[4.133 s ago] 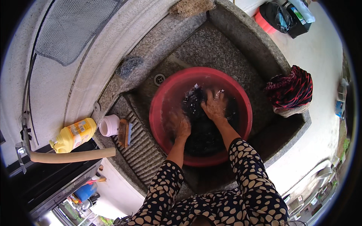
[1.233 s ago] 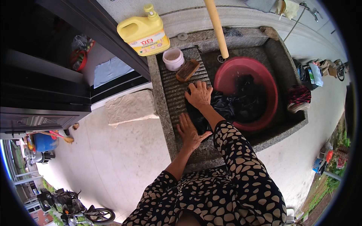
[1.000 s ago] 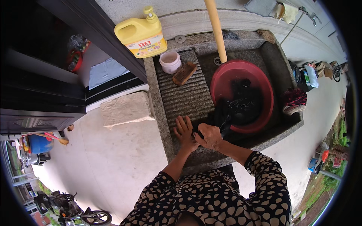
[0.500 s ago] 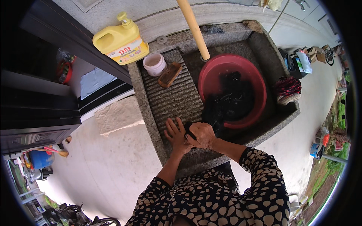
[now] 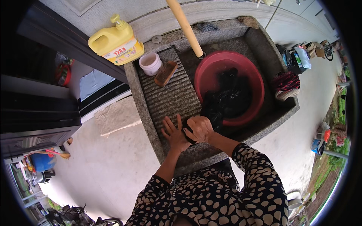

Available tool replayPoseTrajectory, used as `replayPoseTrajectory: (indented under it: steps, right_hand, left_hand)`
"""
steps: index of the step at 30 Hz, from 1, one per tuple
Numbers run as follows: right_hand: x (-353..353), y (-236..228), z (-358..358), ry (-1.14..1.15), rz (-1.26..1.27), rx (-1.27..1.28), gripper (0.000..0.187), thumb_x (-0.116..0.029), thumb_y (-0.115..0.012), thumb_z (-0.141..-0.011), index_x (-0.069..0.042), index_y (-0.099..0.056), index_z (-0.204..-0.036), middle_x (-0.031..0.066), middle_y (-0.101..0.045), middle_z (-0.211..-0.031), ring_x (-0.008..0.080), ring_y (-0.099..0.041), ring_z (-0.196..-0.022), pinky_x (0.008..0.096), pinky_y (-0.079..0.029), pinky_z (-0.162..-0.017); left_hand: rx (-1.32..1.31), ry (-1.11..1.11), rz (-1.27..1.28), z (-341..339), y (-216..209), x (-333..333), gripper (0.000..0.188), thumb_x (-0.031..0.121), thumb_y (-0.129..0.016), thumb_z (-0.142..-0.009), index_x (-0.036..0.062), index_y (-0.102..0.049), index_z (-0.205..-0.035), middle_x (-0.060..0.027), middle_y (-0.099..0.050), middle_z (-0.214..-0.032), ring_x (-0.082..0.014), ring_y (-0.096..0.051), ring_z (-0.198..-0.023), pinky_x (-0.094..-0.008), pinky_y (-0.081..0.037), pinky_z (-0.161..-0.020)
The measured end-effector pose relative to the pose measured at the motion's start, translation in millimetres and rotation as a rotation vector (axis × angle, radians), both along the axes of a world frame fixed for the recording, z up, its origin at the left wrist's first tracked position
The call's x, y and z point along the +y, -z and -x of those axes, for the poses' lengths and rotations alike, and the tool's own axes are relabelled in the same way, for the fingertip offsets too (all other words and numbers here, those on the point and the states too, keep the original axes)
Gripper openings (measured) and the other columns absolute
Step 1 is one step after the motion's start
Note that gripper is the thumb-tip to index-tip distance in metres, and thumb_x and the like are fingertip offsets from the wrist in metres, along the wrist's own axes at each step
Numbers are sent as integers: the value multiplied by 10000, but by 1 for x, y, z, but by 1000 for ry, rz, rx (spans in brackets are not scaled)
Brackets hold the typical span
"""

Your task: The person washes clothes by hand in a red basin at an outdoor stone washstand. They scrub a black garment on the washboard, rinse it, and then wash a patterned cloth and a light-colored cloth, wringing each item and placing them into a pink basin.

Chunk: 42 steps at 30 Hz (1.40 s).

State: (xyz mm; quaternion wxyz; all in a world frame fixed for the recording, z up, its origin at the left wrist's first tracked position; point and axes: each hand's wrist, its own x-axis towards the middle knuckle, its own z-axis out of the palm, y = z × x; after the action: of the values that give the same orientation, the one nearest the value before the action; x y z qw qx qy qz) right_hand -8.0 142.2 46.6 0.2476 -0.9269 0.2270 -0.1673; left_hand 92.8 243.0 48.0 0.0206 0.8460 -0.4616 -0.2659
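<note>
My left hand (image 5: 176, 138) lies on the lower part of the ribbed stone washboard (image 5: 169, 100), fingers spread, its inner side against bunched black cloth. My right hand (image 5: 200, 129) is closed around that cloth, close beside the left. From there the black cloth (image 5: 233, 96) runs over the washboard's right edge into a red basin (image 5: 259, 103), where most of it lies in dark water. A wooden scrubbing brush (image 5: 166, 74) rests higher on the ribs, touching or nearly touching a pale pink tub (image 5: 151, 64). The part of the cloth under my hands is mostly hidden.
The grey stone sink (image 5: 292, 108) surrounds the basin and washboard. A yellow pump jug (image 5: 116, 41) stands at its far left corner. Behind the basin, a yellowish pipe (image 5: 185, 28) rises from the sink. A dark red and pale bundle (image 5: 286, 86) hangs over the right wall.
The whole view has shifted slightly. Both hands stay close together at the washboard's lower end, with the right still gripping the black cloth. The brush and tub keep their places.
</note>
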Motion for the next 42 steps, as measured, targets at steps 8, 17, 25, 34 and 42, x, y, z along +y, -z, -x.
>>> replayPoseTrajectory:
  steps: [8,17,25,34,42]
  right_hand:
    - [-51,16,-78,395,254,-39,252,-312,-627,-803,-79,-551,-749,69,-519,-666,232,-553,-696,400,-440,-593]
    - [-47,13,-40,146,195,10,288,-285,-625,-813,-65,-512,-666,99,-568,-631,236,-571,-547,369,-479,-506]
    - [-93,8,-48,557,-471,-52,368,-378,-532,-862,-15,-595,-876,202,-635,-795,387,-619,-786,472,-490,-720]
    - [-247,-167,110,405,-64,-453,256,-221,-515,-911,23,-572,-859,252,-589,-746,418,-592,-755,431,-462,-654]
    - [-306,-163,185,333,-724,-622,222,-253,-565,-909,-30,-558,-902,-37,-472,-773,67,-419,-766,213,-350,-715]
  left_hand:
    - [51,-88,54,6,26,-4,1279,812,-573,-609,9,-56,-1459,-281,133,-1479,-392,130,-1386,-624,-1,-1032]
    - [83,-34,-44,9,-2,-9,1201,826,-532,-633,71,-117,-1470,-244,147,-1492,-392,171,-1377,-626,29,-1030]
    - [131,-158,380,4,23,5,660,487,-419,-925,42,-307,-1400,-157,-178,-1481,-361,-132,-1364,-573,-141,-1057]
    - [575,41,992,30,-135,-136,426,-44,-534,-821,53,-505,-1234,-102,-545,-1224,-219,-500,-1161,-340,-349,-1013]
    - [797,-212,960,44,-158,-225,317,-103,-586,-728,52,-583,-1005,25,-553,-932,-80,-515,-893,-221,-425,-806]
